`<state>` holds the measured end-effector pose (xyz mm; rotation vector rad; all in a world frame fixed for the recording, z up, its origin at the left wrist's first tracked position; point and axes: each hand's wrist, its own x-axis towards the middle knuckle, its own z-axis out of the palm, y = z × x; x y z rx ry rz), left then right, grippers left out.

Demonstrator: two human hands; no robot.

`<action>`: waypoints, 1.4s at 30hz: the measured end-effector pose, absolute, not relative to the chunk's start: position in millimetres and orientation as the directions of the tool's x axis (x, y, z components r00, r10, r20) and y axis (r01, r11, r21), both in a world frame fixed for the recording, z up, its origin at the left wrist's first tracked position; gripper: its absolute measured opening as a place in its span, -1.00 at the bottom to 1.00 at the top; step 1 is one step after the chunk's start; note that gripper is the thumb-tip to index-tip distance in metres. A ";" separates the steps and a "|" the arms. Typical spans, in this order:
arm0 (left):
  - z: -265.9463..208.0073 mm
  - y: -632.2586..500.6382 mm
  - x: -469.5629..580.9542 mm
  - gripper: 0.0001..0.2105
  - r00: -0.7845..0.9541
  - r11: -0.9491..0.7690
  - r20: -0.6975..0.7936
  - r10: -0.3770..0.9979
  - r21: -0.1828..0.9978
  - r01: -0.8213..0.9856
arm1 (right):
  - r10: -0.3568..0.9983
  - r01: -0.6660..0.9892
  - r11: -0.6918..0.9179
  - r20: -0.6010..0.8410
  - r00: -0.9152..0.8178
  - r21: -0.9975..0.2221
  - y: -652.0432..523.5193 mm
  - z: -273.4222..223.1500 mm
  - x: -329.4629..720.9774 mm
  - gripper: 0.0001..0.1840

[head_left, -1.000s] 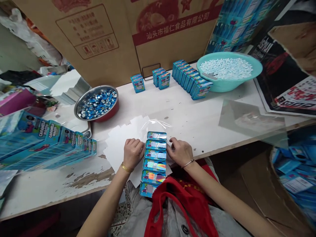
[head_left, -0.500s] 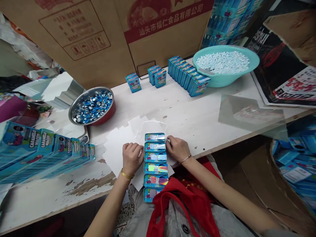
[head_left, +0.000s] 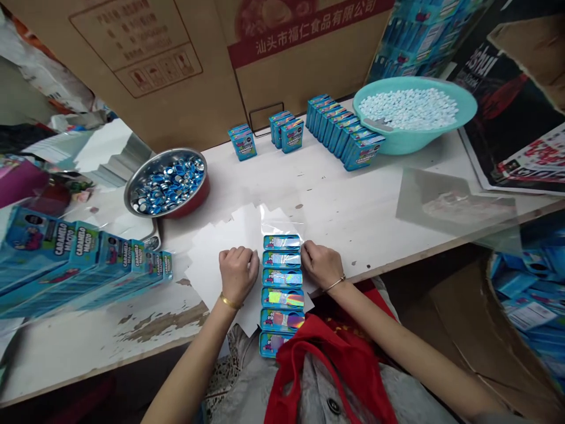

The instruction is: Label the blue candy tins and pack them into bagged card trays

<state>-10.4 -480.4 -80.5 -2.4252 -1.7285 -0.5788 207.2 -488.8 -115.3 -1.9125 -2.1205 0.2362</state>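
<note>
In front of me a column of several blue candy boxes [head_left: 282, 277] lies in a clear plastic bag [head_left: 282, 226], whose far end stretches past the last box. My left hand [head_left: 239, 274] is closed, knuckles up, just left of the boxes with a small gap to them; whatever its fingers might hold is hidden. On the other side, my right hand [head_left: 323, 265] has its fingers pinched together at the bag's right edge. Spread under the bag are overlapping white paper sheets [head_left: 216, 253]. The nearest box is partly covered by a red apron strap.
A metal bowl of small blue-and-silver pieces [head_left: 170, 184] stands left, a turquoise basin of pale candies [head_left: 410, 138] at the back right. Blue boxes [head_left: 339, 131] stand along the back, before a large carton [head_left: 304, 76]. Wrapped box packs [head_left: 83, 259] sit at left.
My left hand has come slightly away from the boxes' left side. The bag's far end lies straighter. The whole view has shifted a little; my right hand stays at the bag's edge.
</note>
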 end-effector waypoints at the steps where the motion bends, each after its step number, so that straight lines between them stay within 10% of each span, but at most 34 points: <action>1: -80.3 -476.6 -8.3 -0.71 0.258 -0.325 0.368 0.894 0.134 0.936 | 0.994 0.948 0.091 0.086 -0.068 -0.304 -486.7 -113.2 206.9 -0.69; 23: -69.4 -476.2 -3.2 -0.76 0.429 -0.602 0.603 0.673 0.109 0.791 | 0.795 0.862 0.422 0.571 -0.203 -0.282 -487.6 -104.1 220.8 -0.59; 42: -96.0 -482.6 -3.6 -0.83 0.325 -0.422 0.387 0.863 0.199 0.884 | 0.897 0.911 0.321 0.393 -0.204 -0.260 -501.6 -121.3 219.4 -0.64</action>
